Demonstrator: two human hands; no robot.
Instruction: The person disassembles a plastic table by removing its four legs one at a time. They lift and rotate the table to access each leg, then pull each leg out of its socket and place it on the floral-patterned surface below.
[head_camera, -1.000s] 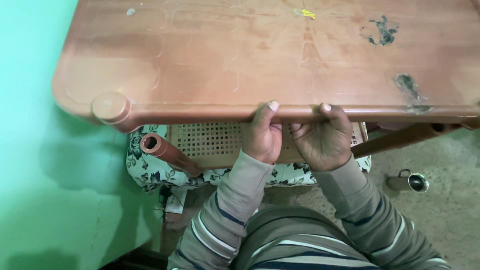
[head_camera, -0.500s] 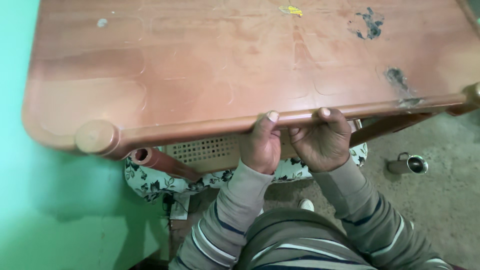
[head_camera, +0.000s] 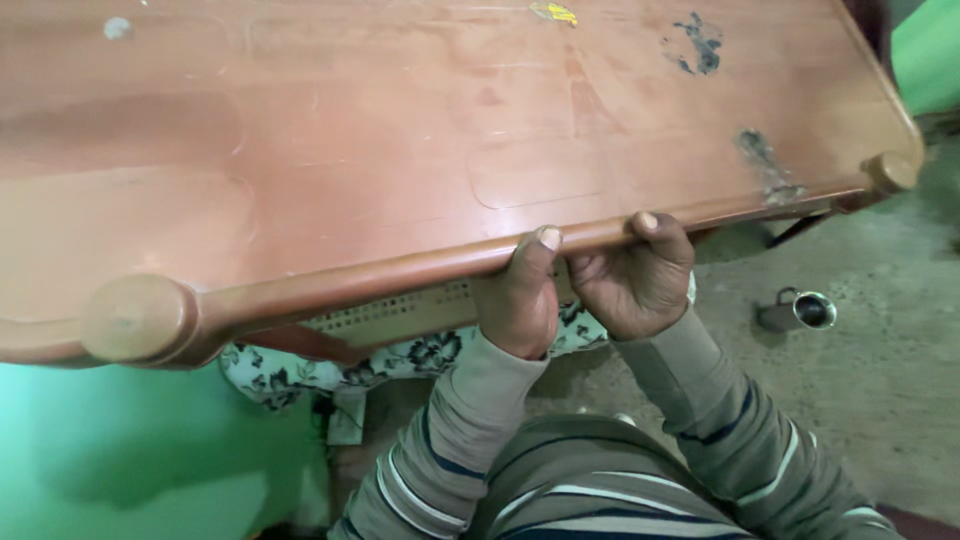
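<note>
The brown plastic table (head_camera: 420, 150) sat tilted in my grip, its near rim (head_camera: 400, 270) clasped by my left hand (head_camera: 518, 300) and right hand (head_camera: 632, 280), side by side. Below my knuckles lay floral cloth (head_camera: 400, 358); right of them, a steel mug (head_camera: 797, 311) on the floor.

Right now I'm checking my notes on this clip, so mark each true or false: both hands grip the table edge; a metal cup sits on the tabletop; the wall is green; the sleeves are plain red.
1. Both the left hand and the right hand grip the brown table edge. True.
2. A metal cup sits on the tabletop. False: it lies on the floor.
3. The wall is green. True.
4. The sleeves are plain red. False: they are grey with stripes.
</note>
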